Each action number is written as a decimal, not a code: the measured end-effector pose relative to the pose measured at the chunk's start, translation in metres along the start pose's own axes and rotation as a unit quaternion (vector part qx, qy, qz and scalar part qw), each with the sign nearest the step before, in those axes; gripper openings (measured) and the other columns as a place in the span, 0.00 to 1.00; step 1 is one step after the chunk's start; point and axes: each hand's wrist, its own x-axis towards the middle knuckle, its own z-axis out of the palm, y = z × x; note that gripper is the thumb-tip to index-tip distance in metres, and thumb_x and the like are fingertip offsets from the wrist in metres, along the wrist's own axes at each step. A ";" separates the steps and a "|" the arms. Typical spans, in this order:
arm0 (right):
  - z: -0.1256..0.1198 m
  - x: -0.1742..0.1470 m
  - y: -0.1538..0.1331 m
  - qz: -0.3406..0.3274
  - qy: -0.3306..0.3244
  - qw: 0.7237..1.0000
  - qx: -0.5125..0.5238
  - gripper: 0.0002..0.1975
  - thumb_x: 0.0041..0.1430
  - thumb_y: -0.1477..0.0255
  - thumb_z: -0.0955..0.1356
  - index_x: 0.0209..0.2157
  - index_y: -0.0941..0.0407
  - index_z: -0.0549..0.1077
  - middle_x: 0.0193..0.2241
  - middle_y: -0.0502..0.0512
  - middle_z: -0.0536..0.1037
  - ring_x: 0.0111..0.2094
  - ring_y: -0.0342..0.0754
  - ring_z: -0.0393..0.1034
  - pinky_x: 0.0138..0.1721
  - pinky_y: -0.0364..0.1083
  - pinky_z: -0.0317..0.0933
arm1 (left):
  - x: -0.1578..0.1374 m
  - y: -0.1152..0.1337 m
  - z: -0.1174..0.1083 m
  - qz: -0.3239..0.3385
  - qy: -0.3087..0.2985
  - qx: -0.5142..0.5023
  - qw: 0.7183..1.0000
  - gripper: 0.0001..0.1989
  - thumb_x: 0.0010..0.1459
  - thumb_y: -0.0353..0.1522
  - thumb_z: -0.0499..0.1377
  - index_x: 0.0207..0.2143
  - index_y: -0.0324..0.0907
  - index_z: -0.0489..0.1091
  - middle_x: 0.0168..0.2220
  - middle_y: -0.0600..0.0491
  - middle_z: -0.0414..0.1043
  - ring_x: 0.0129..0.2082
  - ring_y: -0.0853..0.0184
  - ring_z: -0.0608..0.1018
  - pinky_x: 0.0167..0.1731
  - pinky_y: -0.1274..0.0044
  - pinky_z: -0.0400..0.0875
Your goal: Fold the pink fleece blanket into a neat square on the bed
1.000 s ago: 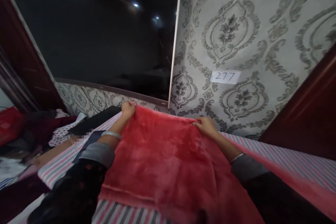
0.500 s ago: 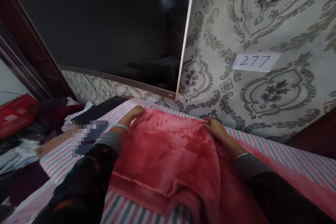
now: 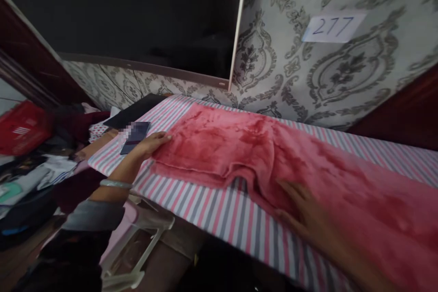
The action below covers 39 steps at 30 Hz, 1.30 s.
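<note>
1. Patterned wallpaper (image 3: 262, 61) rises behind a striped cloth (image 3: 219, 214).
2. Left hand (image 3: 153, 145) at the left edge of the red fabric (image 3: 212, 139); cannot tell if its fingers pinch.
3. Fabric lies on the cloth, near edge rumpled.
4. Right hand (image 3: 306, 214), blurred, fingers spread loose at that edge.

Before you, a blanket (image 3: 219, 141) lies on the table (image 3: 224, 212); left of it, a flat device (image 3: 138, 134), perhaps a tablet. The screen (image 3: 137, 18) is behind, clothes (image 3: 56, 166) farther left.
</note>
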 end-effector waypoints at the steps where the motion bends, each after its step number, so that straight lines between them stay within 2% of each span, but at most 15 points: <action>1: 0.003 -0.014 -0.003 -0.001 -0.003 1.000 -0.019 0.31 0.63 0.54 0.65 0.63 0.53 0.65 0.55 0.64 0.73 0.53 0.62 0.70 0.52 0.60 0.68 | -0.007 -0.004 -0.001 -0.006 0.000 -0.005 1.000 0.18 0.38 0.42 0.73 0.29 0.43 0.73 0.27 0.53 0.76 0.29 0.63 0.79 0.28 0.76 0.74; 3: 0.010 -0.029 -0.008 -0.001 -0.004 0.998 -0.060 0.32 0.63 0.56 0.66 0.64 0.54 0.64 0.58 0.65 0.71 0.56 0.63 0.67 0.54 0.62 0.65 | -0.018 -0.009 0.000 -0.012 0.011 -0.003 1.000 0.18 0.38 0.42 0.73 0.29 0.42 0.74 0.28 0.51 0.77 0.28 0.63 0.79 0.27 0.77 0.73; 5: 0.017 -0.031 -0.011 0.014 0.005 0.996 -0.094 0.29 0.64 0.61 0.65 0.64 0.56 0.65 0.59 0.66 0.71 0.58 0.64 0.65 0.54 0.62 0.65 | -0.024 -0.012 0.002 -0.010 0.031 0.008 0.999 0.17 0.40 0.42 0.72 0.28 0.41 0.74 0.27 0.51 0.77 0.27 0.64 0.78 0.26 0.78 0.72; 7: 0.020 -0.026 -0.014 0.031 0.016 0.993 -0.111 0.26 0.64 0.70 0.62 0.62 0.58 0.68 0.59 0.67 0.71 0.58 0.63 0.65 0.52 0.61 0.66 | -0.027 -0.014 0.007 -0.008 0.049 0.023 0.999 0.15 0.41 0.40 0.71 0.27 0.41 0.74 0.25 0.51 0.77 0.26 0.64 0.78 0.26 0.77 0.72; 9: 0.016 -0.019 -0.013 0.038 0.020 0.993 -0.110 0.27 0.60 0.78 0.58 0.59 0.58 0.71 0.56 0.66 0.74 0.55 0.61 0.68 0.50 0.59 0.68 | -0.028 -0.015 0.011 -0.004 0.062 0.037 0.997 0.13 0.41 0.39 0.70 0.26 0.41 0.73 0.23 0.52 0.75 0.25 0.63 0.77 0.25 0.76 0.71; 12: -0.009 -0.017 0.001 0.039 0.047 0.994 -0.090 0.28 0.55 0.81 0.57 0.52 0.56 0.77 0.48 0.63 0.79 0.49 0.58 0.74 0.50 0.56 0.70 | -0.030 -0.011 0.011 0.014 0.097 0.057 0.994 0.10 0.42 0.36 0.68 0.24 0.42 0.71 0.20 0.54 0.72 0.23 0.63 0.75 0.22 0.77 0.67; 15: -0.053 -0.028 0.026 0.051 0.139 0.985 -0.086 0.26 0.52 0.79 0.59 0.49 0.54 0.78 0.46 0.61 0.80 0.48 0.61 0.74 0.51 0.59 0.69 | -0.036 -0.001 0.002 0.040 0.118 0.054 0.991 0.09 0.43 0.35 0.68 0.25 0.42 0.70 0.20 0.55 0.71 0.22 0.65 0.74 0.22 0.78 0.66; 17: -0.082 -0.043 0.041 0.052 0.178 0.978 -0.090 0.27 0.51 0.79 0.59 0.49 0.50 0.78 0.46 0.60 0.80 0.50 0.62 0.73 0.53 0.61 0.67 | -0.044 0.005 -0.006 0.054 0.110 0.042 0.992 0.10 0.44 0.35 0.68 0.27 0.42 0.70 0.22 0.55 0.72 0.23 0.66 0.75 0.25 0.77 0.69; 20: -0.100 -0.065 0.053 0.050 0.172 0.980 -0.091 0.27 0.52 0.78 0.59 0.47 0.43 0.78 0.45 0.58 0.80 0.50 0.63 0.73 0.53 0.62 0.67 | -0.057 0.004 -0.011 0.059 0.085 0.033 0.994 0.12 0.43 0.37 0.69 0.28 0.42 0.71 0.23 0.54 0.74 0.24 0.66 0.76 0.28 0.76 0.72; 22: -0.093 -0.078 0.058 0.039 0.133 0.987 -0.087 0.25 0.53 0.77 0.61 0.46 0.44 0.79 0.45 0.59 0.80 0.49 0.64 0.74 0.51 0.62 0.68 | -0.065 -0.006 -0.010 0.050 0.079 0.042 0.995 0.13 0.42 0.37 0.70 0.27 0.41 0.71 0.23 0.54 0.73 0.24 0.66 0.75 0.26 0.76 0.71; 26: -0.060 -0.100 0.072 -0.008 0.021 0.996 -0.091 0.22 0.55 0.75 0.61 0.45 0.52 0.81 0.45 0.61 0.81 0.46 0.62 0.76 0.48 0.61 0.71 | -0.081 -0.033 -0.005 0.029 0.085 0.070 0.993 0.15 0.40 0.38 0.71 0.24 0.41 0.71 0.22 0.55 0.72 0.23 0.66 0.74 0.23 0.77 0.67; 30: -0.051 -0.108 0.080 -0.026 0.012 0.995 -0.100 0.19 0.61 0.64 0.64 0.49 0.51 0.79 0.47 0.62 0.81 0.47 0.63 0.76 0.46 0.62 0.72 | -0.090 -0.045 -0.009 0.022 0.087 0.085 0.992 0.19 0.38 0.45 0.71 0.24 0.40 0.73 0.22 0.54 0.73 0.24 0.65 0.73 0.23 0.77 0.65; 33: -0.053 -0.095 0.060 -0.018 0.025 0.995 -0.098 0.19 0.63 0.57 0.64 0.49 0.50 0.78 0.47 0.62 0.80 0.47 0.64 0.75 0.47 0.63 0.71 | -0.091 -0.047 -0.010 0.018 0.093 0.083 0.992 0.22 0.40 0.50 0.68 0.25 0.40 0.74 0.25 0.51 0.76 0.28 0.62 0.76 0.26 0.76 0.68; 36: -0.043 -0.069 0.026 -0.030 0.016 0.996 -0.079 0.20 0.66 0.59 0.61 0.50 0.52 0.77 0.46 0.63 0.80 0.47 0.62 0.74 0.48 0.61 0.70 | -0.087 -0.048 -0.008 0.011 0.101 0.081 0.992 0.22 0.45 0.51 0.65 0.25 0.40 0.74 0.26 0.49 0.77 0.29 0.61 0.77 0.27 0.74 0.69; 39: -0.022 -0.044 0.001 -0.061 -0.012 0.996 -0.068 0.20 0.65 0.62 0.62 0.53 0.54 0.76 0.48 0.63 0.79 0.48 0.60 0.74 0.48 0.58 0.70 | -0.085 -0.050 -0.006 0.007 0.113 0.090 0.989 0.20 0.47 0.49 0.64 0.23 0.41 0.72 0.22 0.51 0.74 0.24 0.63 0.74 0.25 0.75 0.67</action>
